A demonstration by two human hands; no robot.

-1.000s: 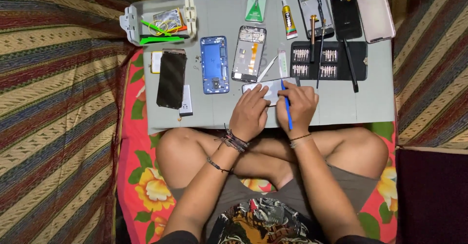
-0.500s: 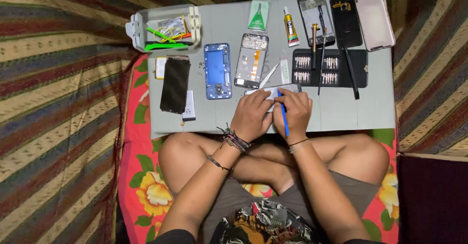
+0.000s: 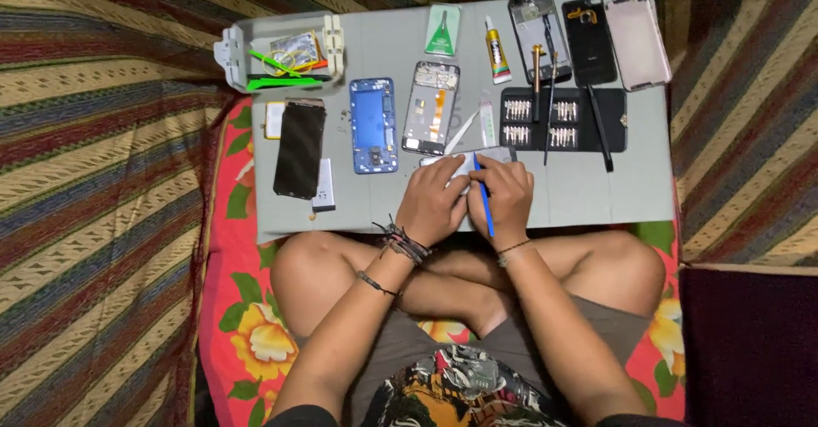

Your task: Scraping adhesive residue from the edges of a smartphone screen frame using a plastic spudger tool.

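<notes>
Head view: left hand (image 3: 434, 201) pins a thin silver phone panel (image 3: 490, 156) flat at the grey board's (image 3: 596, 197) near edge. Right hand (image 3: 503, 197) pinches a blue pry tool (image 3: 484, 201). Panel seems light, stiff, fragile; best held by its edges.

Grey board (image 3: 596, 197), blue phone frame (image 3: 373, 125), black screen (image 3: 300, 148), striped blanket (image 3: 102, 180), red floral cloth (image 3: 243, 325).

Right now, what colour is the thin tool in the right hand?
Blue; the tool shows best in the head view, in the right hand.
</notes>
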